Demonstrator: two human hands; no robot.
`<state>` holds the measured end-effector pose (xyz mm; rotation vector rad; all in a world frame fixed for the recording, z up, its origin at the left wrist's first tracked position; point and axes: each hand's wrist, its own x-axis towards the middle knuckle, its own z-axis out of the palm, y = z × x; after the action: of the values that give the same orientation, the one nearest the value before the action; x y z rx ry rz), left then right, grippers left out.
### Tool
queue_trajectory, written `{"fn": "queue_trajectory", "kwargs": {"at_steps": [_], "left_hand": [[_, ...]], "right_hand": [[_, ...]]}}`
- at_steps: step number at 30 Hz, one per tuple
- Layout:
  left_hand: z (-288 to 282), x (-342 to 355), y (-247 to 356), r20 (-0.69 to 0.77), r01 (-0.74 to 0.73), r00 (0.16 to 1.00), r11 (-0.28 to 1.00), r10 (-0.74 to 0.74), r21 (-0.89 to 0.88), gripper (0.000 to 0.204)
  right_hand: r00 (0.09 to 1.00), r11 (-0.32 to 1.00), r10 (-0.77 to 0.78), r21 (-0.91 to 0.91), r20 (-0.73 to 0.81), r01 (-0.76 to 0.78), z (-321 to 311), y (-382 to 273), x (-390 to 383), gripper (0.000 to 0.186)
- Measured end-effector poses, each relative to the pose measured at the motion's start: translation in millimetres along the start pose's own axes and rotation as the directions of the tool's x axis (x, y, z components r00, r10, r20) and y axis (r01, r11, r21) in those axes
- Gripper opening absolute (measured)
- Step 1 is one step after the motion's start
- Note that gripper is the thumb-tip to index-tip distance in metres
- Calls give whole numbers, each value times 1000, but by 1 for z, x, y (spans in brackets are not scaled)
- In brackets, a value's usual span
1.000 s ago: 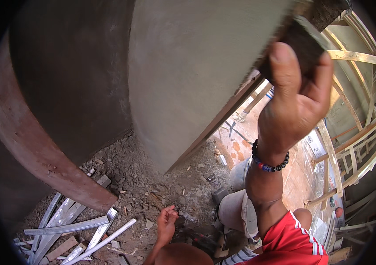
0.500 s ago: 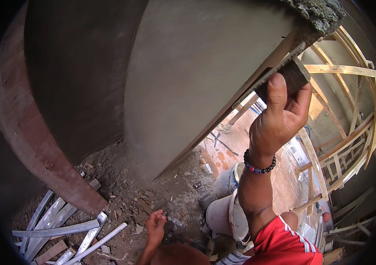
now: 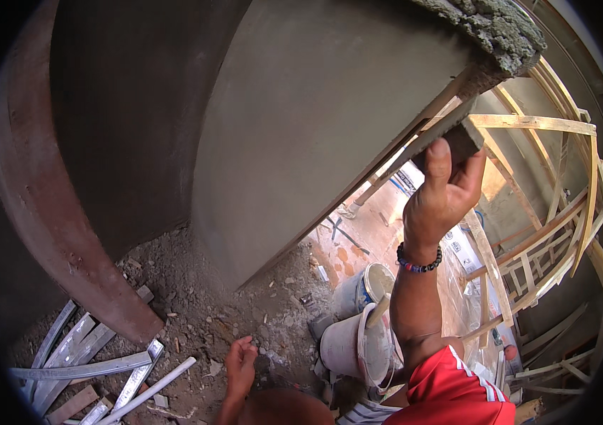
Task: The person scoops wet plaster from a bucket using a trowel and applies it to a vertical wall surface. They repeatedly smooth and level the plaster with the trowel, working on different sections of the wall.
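Observation:
My right hand (image 3: 443,180), with a beaded bracelet at the wrist, is closed on a dark float (image 3: 457,131) with a long flat edge, held beside the upper right edge of a smooth grey plastered panel (image 3: 322,106). A rough lump of wet mortar (image 3: 492,32) sits along the panel's top edge. A long narrow wooden strip (image 3: 358,180) runs down the panel's right edge. My left hand (image 3: 241,361) hangs low over rubble, fingers loosely bent with nothing visible in them.
A reddish board (image 3: 67,234) leans at the left over metal offcuts (image 3: 82,368) and rubble (image 3: 195,304). Two buckets (image 3: 344,347) stand below my right arm. Light wooden framing (image 3: 556,212) fills the right side, beyond a pinkish floor (image 3: 347,258).
My right hand with the float has come down and slightly left in the picture. The view has shifted too, showing more of the mortar lump at the top.

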<state>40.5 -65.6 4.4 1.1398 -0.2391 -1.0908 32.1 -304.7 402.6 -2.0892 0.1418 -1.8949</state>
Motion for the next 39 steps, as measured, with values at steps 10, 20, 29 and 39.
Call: {"fn": "queue_trajectory", "kwargs": {"at_steps": [10,20,29,39], "left_hand": [[32,4,31,145,-120,982,992,123,-32,33],[34,27,43,397,149,912,818,104,-555,56],[13,25,77,225,-55,954,850,200,-525,53],[44,94,159,57,-724,665,623,745,294,31]], "right_hand": [[638,640,765,-1,91,-768,-16,34,-200,30],[-113,-513,764,492,635,-703,-42,-46,-310,40],[-290,-843,483,349,826,-411,-30,-49,-345,30],[-577,-763,600,178,554,-622,-39,-70,-388,18]]}}
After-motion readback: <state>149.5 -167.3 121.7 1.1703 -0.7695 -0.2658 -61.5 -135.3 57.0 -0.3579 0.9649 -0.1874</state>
